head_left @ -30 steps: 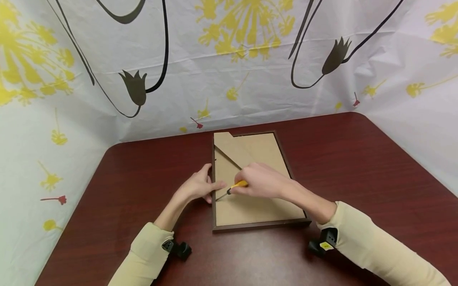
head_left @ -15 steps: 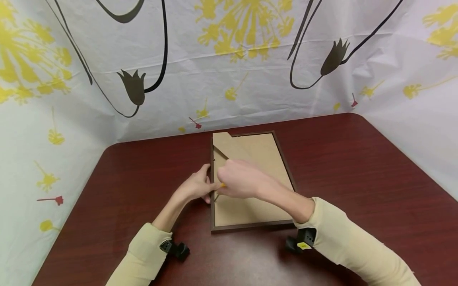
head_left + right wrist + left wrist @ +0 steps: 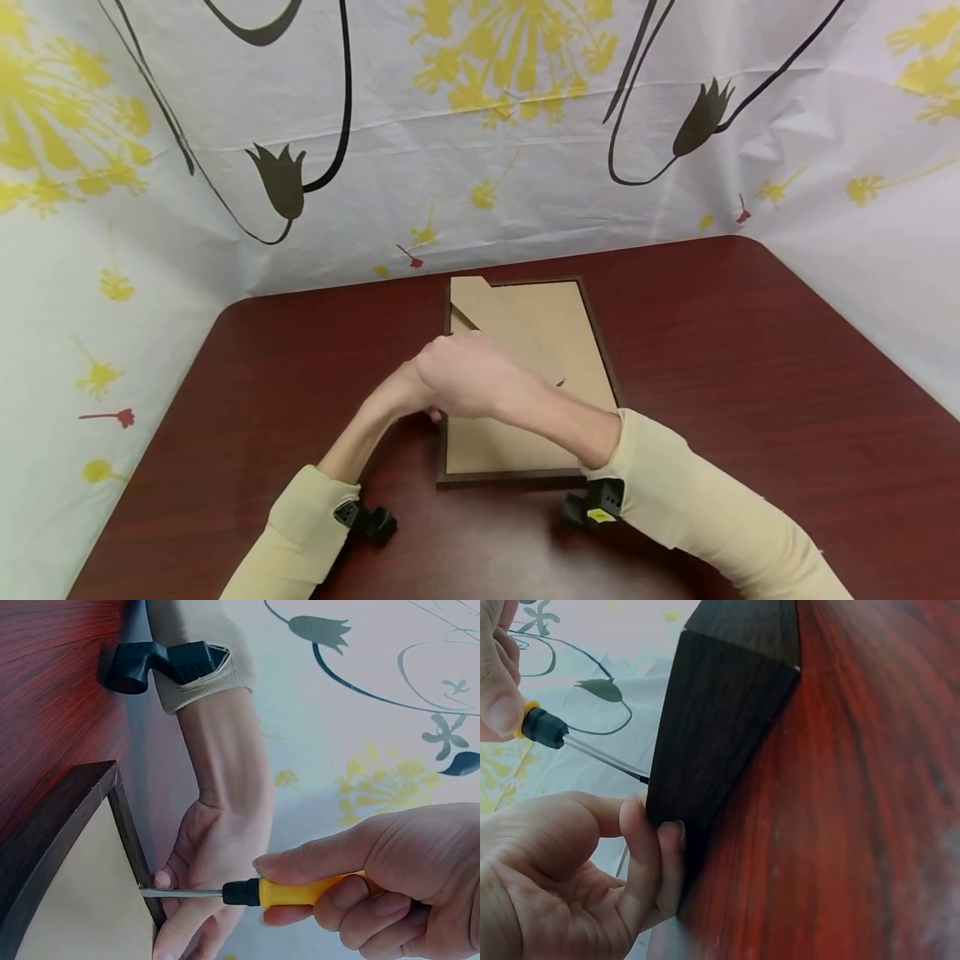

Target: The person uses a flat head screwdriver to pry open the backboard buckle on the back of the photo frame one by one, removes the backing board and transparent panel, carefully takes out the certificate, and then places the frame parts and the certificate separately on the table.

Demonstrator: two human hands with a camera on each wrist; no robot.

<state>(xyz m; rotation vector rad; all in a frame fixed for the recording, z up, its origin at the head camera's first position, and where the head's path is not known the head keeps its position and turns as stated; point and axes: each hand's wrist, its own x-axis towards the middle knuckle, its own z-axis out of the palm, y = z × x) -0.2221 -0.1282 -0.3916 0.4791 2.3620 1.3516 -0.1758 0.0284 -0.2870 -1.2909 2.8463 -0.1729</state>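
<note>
A dark wooden picture frame (image 3: 510, 477) lies face down on the red-brown table (image 3: 750, 350), its brown backing board (image 3: 540, 333) facing up. My left hand (image 3: 570, 877) grips the frame's left edge (image 3: 712, 727), fingers curled against the wood. My right hand (image 3: 465, 379) reaches across above it and grips a yellow-handled screwdriver (image 3: 300, 891). The thin metal shaft points at the inner side of the left rim (image 3: 131, 832), with the tip at the wood beside the left hand's fingers (image 3: 210, 870). In the head view the right hand hides the screwdriver and most of the left hand.
A white sheet printed with yellow flowers and black tulips (image 3: 480, 125) walls the table at the back and both sides. A folded stand flap (image 3: 487, 312) lies on the backing board. Bare tabletop stretches to the right of the frame.
My right hand has moved left across the frame with the screwdriver and now covers the left hand in the head view. The left hand has stayed at the frame's left edge.
</note>
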